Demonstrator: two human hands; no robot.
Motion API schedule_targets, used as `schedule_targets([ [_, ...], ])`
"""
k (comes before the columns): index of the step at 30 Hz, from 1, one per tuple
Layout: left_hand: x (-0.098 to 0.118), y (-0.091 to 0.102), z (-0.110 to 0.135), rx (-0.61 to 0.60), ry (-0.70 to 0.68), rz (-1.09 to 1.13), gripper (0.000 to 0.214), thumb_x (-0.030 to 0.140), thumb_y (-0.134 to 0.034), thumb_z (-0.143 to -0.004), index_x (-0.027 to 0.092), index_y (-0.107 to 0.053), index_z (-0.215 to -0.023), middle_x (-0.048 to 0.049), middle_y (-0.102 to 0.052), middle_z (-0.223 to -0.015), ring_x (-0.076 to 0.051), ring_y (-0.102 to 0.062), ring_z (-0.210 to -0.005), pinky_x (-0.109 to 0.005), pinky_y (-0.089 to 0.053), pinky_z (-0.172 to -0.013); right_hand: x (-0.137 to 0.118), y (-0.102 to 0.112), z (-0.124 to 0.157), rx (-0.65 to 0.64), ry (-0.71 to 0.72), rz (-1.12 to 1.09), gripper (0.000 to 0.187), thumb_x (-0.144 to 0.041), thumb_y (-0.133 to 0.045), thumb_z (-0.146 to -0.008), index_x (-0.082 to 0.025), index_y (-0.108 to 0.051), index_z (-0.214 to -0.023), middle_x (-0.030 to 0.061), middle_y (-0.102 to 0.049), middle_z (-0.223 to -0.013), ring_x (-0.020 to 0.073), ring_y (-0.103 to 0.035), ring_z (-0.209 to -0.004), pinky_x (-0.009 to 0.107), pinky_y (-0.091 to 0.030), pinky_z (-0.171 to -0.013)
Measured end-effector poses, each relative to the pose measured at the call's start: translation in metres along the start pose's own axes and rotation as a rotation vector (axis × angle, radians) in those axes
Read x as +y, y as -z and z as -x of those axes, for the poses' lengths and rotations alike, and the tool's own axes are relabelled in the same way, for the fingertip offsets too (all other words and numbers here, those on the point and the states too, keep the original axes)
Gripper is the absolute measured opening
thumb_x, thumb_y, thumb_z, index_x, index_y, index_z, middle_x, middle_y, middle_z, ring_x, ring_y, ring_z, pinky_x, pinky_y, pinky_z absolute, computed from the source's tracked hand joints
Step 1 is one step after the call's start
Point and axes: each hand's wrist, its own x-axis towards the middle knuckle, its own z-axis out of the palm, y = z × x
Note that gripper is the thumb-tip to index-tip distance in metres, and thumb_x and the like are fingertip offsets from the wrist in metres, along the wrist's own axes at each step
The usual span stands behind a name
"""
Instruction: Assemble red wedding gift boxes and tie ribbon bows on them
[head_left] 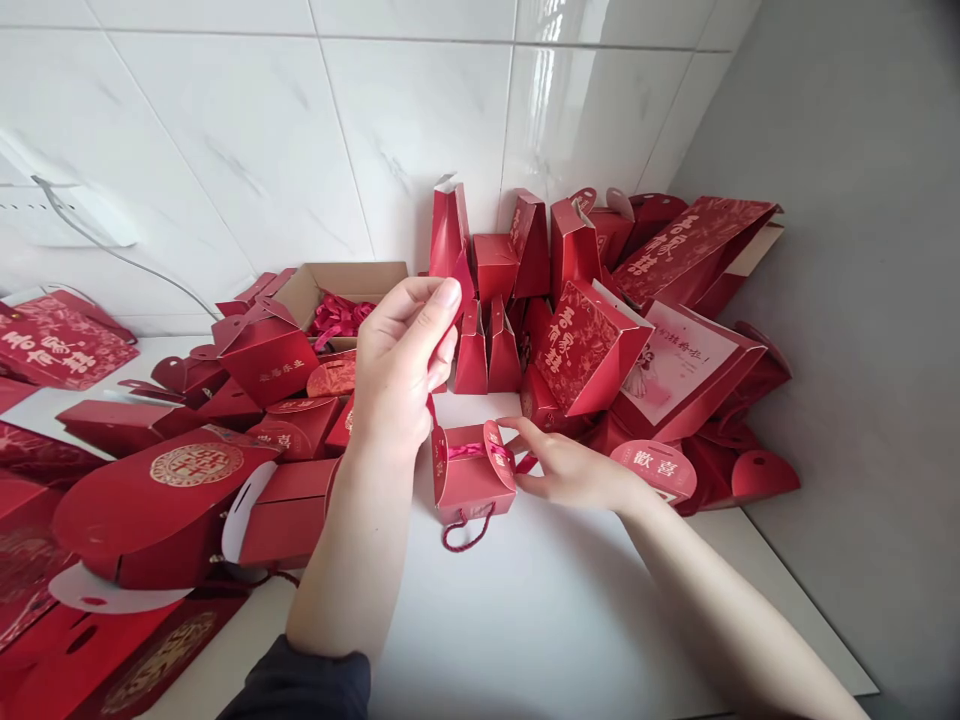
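Note:
A small red gift box (472,490) stands on the white tabletop, its curved flaps raised. Pink-red ribbon (466,450) runs across its top between the flaps, and a dark red cord handle (466,547) hangs at its front. Raised above the box's left side, my left hand (409,350) is closed in a pinch on the ribbon, which shows beside the fingertips and below the hand. My right hand (559,465) grips the box's right side, index finger at the flap and thumb lower down. A bit of ribbon shows between them; the other fingers are partly hidden.
Behind sits an open cardboard box (352,270) of bundled ribbon. Several red boxes crowd the left, including one with a gold emblem (196,464). More stand at the right, among them a box with a pink card (671,365). A tiled wall (420,120) closes the back.

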Motion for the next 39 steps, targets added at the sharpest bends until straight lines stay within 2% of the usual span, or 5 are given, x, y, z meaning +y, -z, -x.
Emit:
schedule_targets([
  [5, 0.0, 0.001, -0.001, 0.0, -0.001, -0.011, 0.03, 0.045, -0.075, -0.076, 0.021, -0.058, -0.073, 0.0074, -0.042, -0.048, -0.003, -0.03, -0.035, -0.022, -0.019, -0.031, 0.002, 0.008, 0.002, 0.129, -0.004, -0.05, 0.036, -0.026, -0.052, -0.091, -0.023, -0.046, -0.126, -0.0007, -0.06, -0.08, 0.0152, -0.056, -0.069, 0.03, -0.045, -0.066],
  [15, -0.001, -0.001, 0.0, -0.013, -0.022, 0.0, 0.044, 0.051, -0.066, -0.083, 0.02, -0.044, -0.063, 0.0059, -0.04, -0.047, -0.005, -0.027, -0.036, -0.025, -0.019, -0.035, -0.054, 0.072, 0.025, 0.388, 0.275, -0.3, 0.011, -0.03, -0.074, -0.082, -0.02, -0.068, -0.084, 0.0007, -0.065, -0.076, 0.0119, -0.057, -0.067, 0.025, -0.047, -0.062],
  [23, -0.018, -0.013, 0.001, -0.171, 0.015, 0.025, 0.032, 0.045, -0.061, -0.089, 0.018, -0.056, -0.071, 0.0014, -0.055, -0.068, -0.007, -0.05, -0.059, -0.019, -0.042, -0.055, -0.077, 0.058, 0.0, 0.507, 0.568, -0.492, 0.008, -0.021, -0.075, -0.08, -0.02, -0.066, -0.08, 0.0008, -0.066, -0.084, 0.0107, -0.057, -0.066, 0.025, -0.047, -0.06],
  [30, -0.022, -0.015, 0.002, -0.24, 0.033, 0.127, 0.025, 0.043, -0.06, -0.09, 0.02, -0.063, -0.081, -0.0018, -0.065, -0.08, -0.012, -0.061, -0.073, -0.023, -0.052, -0.067, -0.078, 0.046, -0.011, 0.439, 0.52, -0.784, 0.012, -0.03, -0.071, -0.084, -0.02, -0.066, -0.08, -0.0044, -0.056, -0.058, 0.0062, -0.043, -0.047, 0.019, -0.033, -0.044],
  [39, -0.023, -0.016, 0.003, -0.285, 0.16, 0.246, 0.035, 0.055, -0.062, -0.084, 0.024, -0.069, -0.099, -0.0055, -0.072, -0.103, -0.007, -0.053, -0.048, -0.025, -0.051, -0.043, -0.085, 0.032, -0.023, 0.334, 0.4, -0.874, 0.017, -0.036, -0.066, -0.086, -0.02, -0.06, -0.083, -0.0022, -0.061, -0.069, 0.0079, -0.051, -0.054, 0.02, -0.041, -0.05],
])
